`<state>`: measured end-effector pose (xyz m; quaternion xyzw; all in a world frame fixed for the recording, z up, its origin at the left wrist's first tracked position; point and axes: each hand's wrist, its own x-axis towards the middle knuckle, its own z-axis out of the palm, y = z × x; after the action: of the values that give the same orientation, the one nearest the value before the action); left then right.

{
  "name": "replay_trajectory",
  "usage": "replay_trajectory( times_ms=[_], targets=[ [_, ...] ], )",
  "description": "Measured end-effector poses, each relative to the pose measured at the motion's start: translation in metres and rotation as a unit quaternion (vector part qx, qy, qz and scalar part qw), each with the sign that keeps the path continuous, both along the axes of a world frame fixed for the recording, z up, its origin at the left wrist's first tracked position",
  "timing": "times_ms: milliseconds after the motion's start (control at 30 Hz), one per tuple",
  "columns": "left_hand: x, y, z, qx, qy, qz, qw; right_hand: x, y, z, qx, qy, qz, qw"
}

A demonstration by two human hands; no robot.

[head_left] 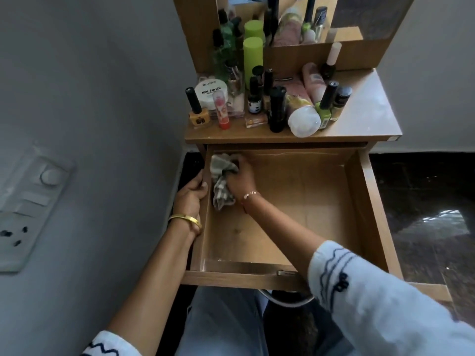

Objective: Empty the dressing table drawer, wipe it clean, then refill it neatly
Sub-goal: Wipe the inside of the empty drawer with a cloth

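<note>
The wooden drawer [367,201] of the dressing table is pulled out, and nothing lies in it except a cloth. My right hand [241,178] grips the grey checked cloth [222,181] and presses it into the drawer's far left corner. My left hand [191,195] holds the drawer's left side wall, fingers curled over its top edge. On the dressing table top [365,116] stand many cosmetics: nail polish bottles [197,109], a white nail polish remover tub [211,92], a green can [253,60], a black tube [277,109] and a lying pink and white bottle [303,111].
A mirror [295,19] stands at the back of the table top. A grey wall with a switch and socket panel [28,204] runs close along the left. Dark glossy floor [424,201] lies to the right. My knees sit under the drawer front [231,277].
</note>
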<state>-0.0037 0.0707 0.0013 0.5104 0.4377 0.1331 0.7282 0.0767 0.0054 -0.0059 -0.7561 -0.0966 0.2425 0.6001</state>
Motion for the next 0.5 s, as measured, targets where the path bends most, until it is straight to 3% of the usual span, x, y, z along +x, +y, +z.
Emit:
replay_trajectory(
  times_ms=[67, 167, 233, 300, 400, 500],
  targets=[
    [-0.001, -0.001, 0.002, -0.003, -0.01, -0.007, 1.0, 0.005, 0.008, -0.002, -0.053, -0.047, 0.008, 0.997],
    [-0.002, 0.001, 0.001, 0.008, -0.005, -0.008, 1.0, 0.005, 0.002, -0.006, -0.167, -0.093, 0.134, 0.972],
    [-0.002, 0.001, 0.0, 0.013, 0.001, -0.006, 1.0, -0.003, -0.009, -0.002, -0.268, -0.121, 0.255, 0.921],
    [-0.002, 0.002, -0.001, 0.012, 0.001, -0.006, 1.0, -0.022, -0.018, 0.002, -0.334, -0.169, 0.381, 0.845],
    [-0.002, 0.001, 0.001, 0.017, 0.001, -0.008, 1.0, -0.05, -0.031, 0.011, -0.343, -0.207, 0.516, 0.758],
    [-0.002, -0.001, 0.003, 0.019, 0.008, -0.005, 1.0, -0.04, -0.042, 0.019, -0.312, -0.14, 0.552, 0.761]
  ],
)
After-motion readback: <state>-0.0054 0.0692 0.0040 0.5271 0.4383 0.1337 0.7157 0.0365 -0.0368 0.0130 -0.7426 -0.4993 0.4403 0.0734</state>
